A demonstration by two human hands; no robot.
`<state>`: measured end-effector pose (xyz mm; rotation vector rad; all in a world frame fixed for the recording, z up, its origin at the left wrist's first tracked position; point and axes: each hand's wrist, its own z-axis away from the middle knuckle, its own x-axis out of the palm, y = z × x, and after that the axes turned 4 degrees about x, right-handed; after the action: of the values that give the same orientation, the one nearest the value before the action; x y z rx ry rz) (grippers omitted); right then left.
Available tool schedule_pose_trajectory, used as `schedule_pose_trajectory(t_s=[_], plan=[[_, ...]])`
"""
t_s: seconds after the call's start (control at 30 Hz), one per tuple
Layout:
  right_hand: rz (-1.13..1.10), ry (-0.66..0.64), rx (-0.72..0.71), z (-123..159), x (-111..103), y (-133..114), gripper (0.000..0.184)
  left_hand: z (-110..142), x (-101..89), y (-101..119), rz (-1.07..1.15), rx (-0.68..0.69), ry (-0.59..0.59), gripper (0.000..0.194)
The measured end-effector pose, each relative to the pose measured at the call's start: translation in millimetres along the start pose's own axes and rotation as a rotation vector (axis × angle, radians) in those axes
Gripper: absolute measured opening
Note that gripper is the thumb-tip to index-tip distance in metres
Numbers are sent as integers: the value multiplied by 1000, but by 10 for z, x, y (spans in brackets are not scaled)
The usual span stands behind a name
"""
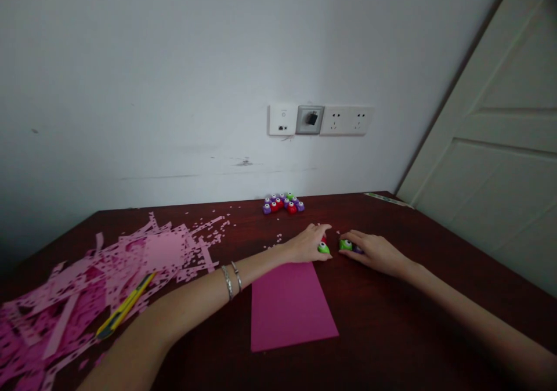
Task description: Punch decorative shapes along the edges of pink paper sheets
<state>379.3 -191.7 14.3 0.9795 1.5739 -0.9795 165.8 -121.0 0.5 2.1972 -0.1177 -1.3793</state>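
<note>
My left hand (310, 244), with two bracelets at the wrist, reaches past the sheet of magenta paper (289, 310). Its fingers are closed around a green craft punch (322, 248), and a bit of red shows behind that one. To its right, my right hand (369, 250) has its fingers curled over another green craft punch (345, 244) and a purple one (357, 249). Each green punch is small and rounded with a white eye-like spot. Parts of them are hidden by my fingers. Both hands rest low at the dark red tabletop (391, 321).
Several purple, red and green punches (282, 203) stand grouped near the wall. Pink punched paper scraps (87, 298) pile up at left, with a yellow utility knife (125, 307) on them. A patterned strip (389, 199) lies at the back right. Wall sockets (347, 120) sit above.
</note>
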Motion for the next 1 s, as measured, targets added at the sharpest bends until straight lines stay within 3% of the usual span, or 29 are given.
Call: schedule_pose_trajectory(t_s=[0.1, 0.2, 0.33, 0.43, 0.53, 0.67, 0.77, 0.87, 0.9, 1.0], plan=[[5, 48, 6, -192, -30, 43, 36, 138, -228, -159, -27, -24, 83, 74], [41, 88, 30, -522, -58, 135, 36, 302, -579, -464, -133, -107, 290, 70], [126, 85, 118, -1061, -3, 235, 39, 570, -1048, -1012, -259, -375, 489, 66], [192, 41, 161, -1387, 102, 247, 42, 762, -1236, -1367, -317, -567, 485, 65], [210, 3, 160, -1574, 202, 235, 44, 877, -1275, -1572, -352, -641, 415, 63], [208, -53, 189, -1619, 223, 186, 46, 915, -1251, -1627, -361, -598, 316, 58], [261, 39, 228, -1517, 135, 18, 47, 922, -1252, -1568, -384, -573, 261, 59], [194, 138, 122, -1313, 35, -330, 34, 927, -1267, -1459, -488, -567, 258, 65], [106, 116, 51, -1232, 14, -473, 31, 925, -1271, -1413, -527, -560, 282, 63], [-218, -188, -211, -997, -4, -892, 39, 904, -1268, -1262, -580, -522, 379, 50]])
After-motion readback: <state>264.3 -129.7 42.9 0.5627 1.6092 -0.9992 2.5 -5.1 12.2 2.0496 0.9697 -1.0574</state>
